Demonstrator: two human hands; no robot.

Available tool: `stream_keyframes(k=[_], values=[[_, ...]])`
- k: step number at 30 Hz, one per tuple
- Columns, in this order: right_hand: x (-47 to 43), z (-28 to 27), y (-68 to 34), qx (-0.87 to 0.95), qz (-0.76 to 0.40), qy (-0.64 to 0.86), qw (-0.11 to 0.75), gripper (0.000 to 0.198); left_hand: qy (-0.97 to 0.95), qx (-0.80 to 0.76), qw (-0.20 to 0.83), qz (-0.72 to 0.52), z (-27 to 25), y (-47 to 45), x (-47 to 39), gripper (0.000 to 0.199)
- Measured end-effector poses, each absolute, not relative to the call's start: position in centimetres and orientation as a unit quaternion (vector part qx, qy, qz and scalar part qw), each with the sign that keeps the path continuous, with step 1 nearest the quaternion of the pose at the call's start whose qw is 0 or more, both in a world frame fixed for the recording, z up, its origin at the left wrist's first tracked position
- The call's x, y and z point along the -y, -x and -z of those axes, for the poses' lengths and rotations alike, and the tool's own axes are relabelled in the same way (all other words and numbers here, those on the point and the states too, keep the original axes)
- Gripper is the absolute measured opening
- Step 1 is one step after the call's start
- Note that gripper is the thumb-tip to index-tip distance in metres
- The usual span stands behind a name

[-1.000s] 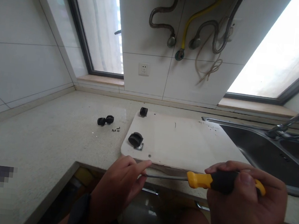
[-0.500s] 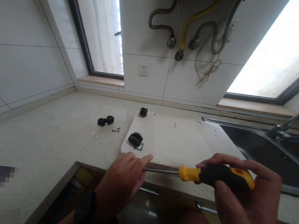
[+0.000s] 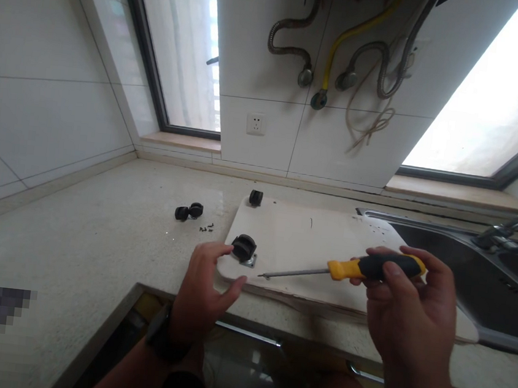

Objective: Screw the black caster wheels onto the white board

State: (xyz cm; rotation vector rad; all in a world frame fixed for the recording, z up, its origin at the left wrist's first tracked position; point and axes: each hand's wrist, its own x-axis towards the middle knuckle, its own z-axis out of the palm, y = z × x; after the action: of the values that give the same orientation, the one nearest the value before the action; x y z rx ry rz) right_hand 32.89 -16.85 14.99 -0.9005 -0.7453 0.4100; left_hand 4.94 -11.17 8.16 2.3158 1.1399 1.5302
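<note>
My right hand [image 3: 409, 302] grips the yellow and black handle of a screwdriver [image 3: 378, 268]. Its metal shaft slants left over a white board [image 3: 309, 242], and the tip is near the board's front edge. A small bit shows by the tip, too small to make out. My left hand [image 3: 205, 284] is open, thumb and fingers apart, at the board's front left corner. Its fingertips reach a black caster wheel [image 3: 243, 247] with a metal plate; whether they touch it I cannot tell. Another caster wheel [image 3: 255, 197] stands at the board's back left corner.
Two loose casters [image 3: 189, 211] and several small screws [image 3: 206, 228] lie on the countertop [image 3: 96, 245] left of the board. The board's right end overlaps a steel sink [image 3: 463, 277] with a faucet [image 3: 495, 234]. Pipes and a socket [image 3: 256, 124] are on the wall.
My left hand has let go of the screwdriver shaft and moved up to the front caster, fingers spreading. The screwdriver has risen from before the board's edge to over the board.
</note>
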Motion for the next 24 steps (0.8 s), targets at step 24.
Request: stream_keyframes(k=[24], values=[[7.1,-18.4,-30.9,0.620,-0.148,0.391,0.664,0.041,-0.697,-0.351,0.426,-0.459,-0.5,-3.5,6.7,0.108]])
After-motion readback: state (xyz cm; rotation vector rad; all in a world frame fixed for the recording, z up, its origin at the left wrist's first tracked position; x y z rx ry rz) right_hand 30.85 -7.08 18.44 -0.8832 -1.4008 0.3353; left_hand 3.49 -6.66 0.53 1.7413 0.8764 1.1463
